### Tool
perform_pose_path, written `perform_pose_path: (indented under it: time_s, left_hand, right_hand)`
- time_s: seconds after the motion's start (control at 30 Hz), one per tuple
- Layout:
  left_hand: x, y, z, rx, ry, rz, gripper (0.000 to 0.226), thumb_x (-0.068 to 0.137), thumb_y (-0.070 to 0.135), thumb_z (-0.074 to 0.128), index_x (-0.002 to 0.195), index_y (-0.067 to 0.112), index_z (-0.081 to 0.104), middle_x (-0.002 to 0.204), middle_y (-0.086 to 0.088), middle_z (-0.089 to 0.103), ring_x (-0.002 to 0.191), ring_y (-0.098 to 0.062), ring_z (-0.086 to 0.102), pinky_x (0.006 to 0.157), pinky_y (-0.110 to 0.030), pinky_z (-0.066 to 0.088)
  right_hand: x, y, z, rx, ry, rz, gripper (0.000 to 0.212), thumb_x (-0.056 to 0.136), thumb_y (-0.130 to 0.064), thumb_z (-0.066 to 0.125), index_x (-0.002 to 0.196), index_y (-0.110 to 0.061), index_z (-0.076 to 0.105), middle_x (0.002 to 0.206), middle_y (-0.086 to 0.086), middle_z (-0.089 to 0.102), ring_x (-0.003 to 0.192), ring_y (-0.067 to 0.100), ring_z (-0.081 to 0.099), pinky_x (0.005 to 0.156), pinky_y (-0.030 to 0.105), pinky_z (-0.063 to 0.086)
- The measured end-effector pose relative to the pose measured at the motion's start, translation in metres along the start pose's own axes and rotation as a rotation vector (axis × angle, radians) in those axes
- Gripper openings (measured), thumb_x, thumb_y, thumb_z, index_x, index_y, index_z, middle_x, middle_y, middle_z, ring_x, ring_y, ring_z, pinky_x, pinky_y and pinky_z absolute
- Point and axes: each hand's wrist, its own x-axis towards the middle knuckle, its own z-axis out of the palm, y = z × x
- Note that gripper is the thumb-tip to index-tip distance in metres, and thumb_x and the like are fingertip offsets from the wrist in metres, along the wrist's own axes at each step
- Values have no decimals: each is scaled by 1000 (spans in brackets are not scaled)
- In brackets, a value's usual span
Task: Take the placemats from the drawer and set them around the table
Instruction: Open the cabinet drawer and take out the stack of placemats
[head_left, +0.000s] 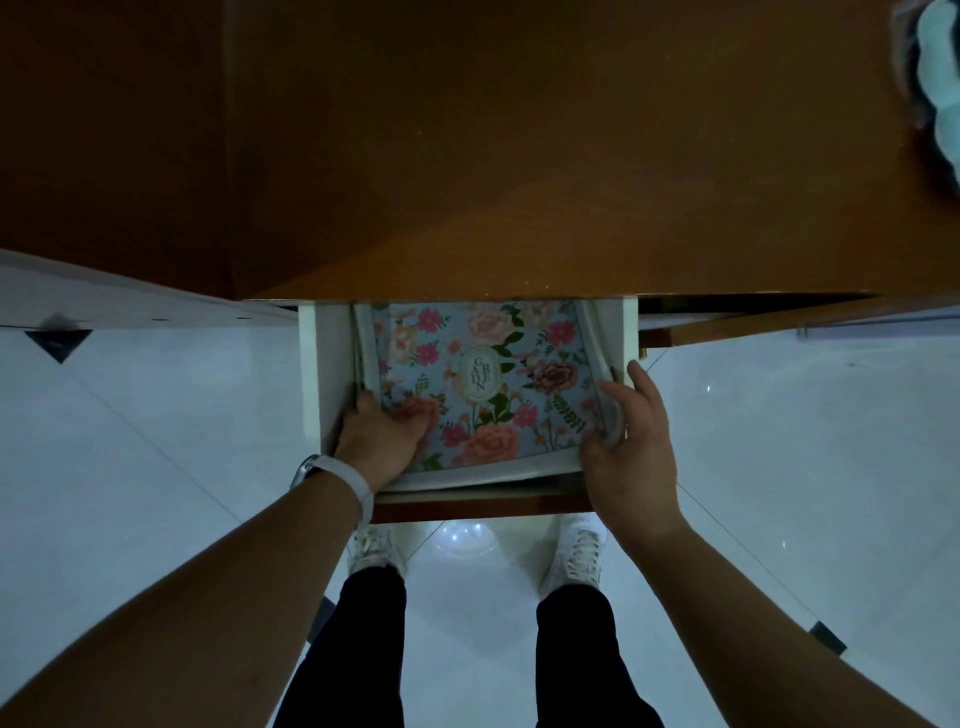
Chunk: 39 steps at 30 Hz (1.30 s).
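A stack of floral placemats (483, 379), blue with pink and peach flowers and pale grey undersides, lies in the open white drawer (310, 374) under the wooden table (519, 156). The stack's side edges curl up against the drawer walls. My left hand (376, 436) is down in the drawer's near left corner, fingers curled round the stack's left edge. My right hand (631, 436) grips the curled-up right edge at the near right corner, thumb outside the drawer wall.
The brown table top fills the upper view, with a pale blue fuzzy object (935, 78) at its far right edge. White glossy floor tiles (156, 441) lie on both sides. My legs and white shoes (576, 556) stand just below the drawer front.
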Motion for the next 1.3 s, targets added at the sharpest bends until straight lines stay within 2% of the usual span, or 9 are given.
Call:
perform_pose_path:
  time_s: [0.33, 0.47, 0.57, 0.67, 0.8, 0.87, 1.0, 1.17, 1.3]
  left_hand:
    - [19, 18, 6, 17, 34, -204, 90, 74, 55, 76, 141, 8, 39, 133, -14, 58, 114, -34, 60, 95, -41, 52]
    - [15, 9, 5, -97, 77, -105, 77, 66, 58, 81, 125, 11, 62, 117, -9, 70, 93, -26, 67, 85, -36, 57]
    - [12, 2, -1, -186, 135, -13, 78, 64, 53, 87, 123, 8, 61, 116, -9, 70, 93, -25, 68, 81, -33, 56]
    - [5, 3, -7, -234, 183, 102, 84, 64, 45, 90, 125, 7, 48, 116, -7, 65, 98, -24, 65, 83, -37, 56]
    - [-4, 6, -14, -281, 143, 236, 70, 73, 25, 87, 127, 4, 47, 114, -8, 65, 96, -20, 65, 85, -40, 56]
    - [-7, 7, -17, -294, 113, 246, 67, 75, 20, 85, 127, 4, 47, 106, -4, 65, 89, -12, 65, 77, -33, 56]
    - [-9, 12, -19, -333, 69, 268, 60, 78, 17, 83, 121, 15, 42, 97, 7, 60, 85, -6, 61, 70, -26, 51]
    - [-27, 20, -24, -347, 74, 356, 52, 81, 18, 81, 118, 24, 46, 97, 12, 63, 84, -2, 63, 64, -21, 52]
    - [-57, 17, -31, -412, 57, 385, 49, 81, 17, 80, 120, 26, 52, 101, 12, 68, 83, 1, 69, 64, -18, 57]
  right_hand:
    - [-5, 8, 2, 41, 82, 94, 45, 90, 2, 60, 132, -12, 50, 139, 3, 37, 116, 3, 37, 71, -10, 35]
    - [0, 11, -5, 139, 23, 251, 50, 89, -3, 61, 133, -23, 46, 114, -10, 53, 98, 8, 59, 65, 10, 53]
    - [8, 15, -14, 202, -73, 323, 55, 86, -2, 64, 132, -27, 46, 99, -16, 59, 82, 0, 62, 52, 8, 50]
    - [15, 17, -20, 242, -137, 326, 50, 85, -4, 66, 125, -29, 50, 100, -14, 61, 82, 0, 64, 54, 10, 52]
    - [18, 17, -19, 272, -187, 330, 41, 85, -6, 66, 115, -30, 51, 98, -16, 62, 77, -8, 65, 54, 8, 51]
    - [20, 16, -18, 257, -211, 330, 39, 86, -9, 67, 116, -28, 51, 99, -15, 63, 81, 0, 66, 57, 13, 53]
    - [24, 15, -15, 202, -212, 299, 43, 85, -17, 73, 118, -27, 48, 103, -13, 61, 91, 7, 63, 69, 24, 57]
    - [17, 9, -19, 191, -188, 250, 40, 87, -17, 70, 118, -26, 45, 100, -14, 58, 89, 6, 61, 63, 17, 55]
    - [3, 6, -38, 258, -171, 263, 34, 84, -13, 68, 108, -29, 49, 101, -4, 61, 89, 16, 66, 64, 34, 62]
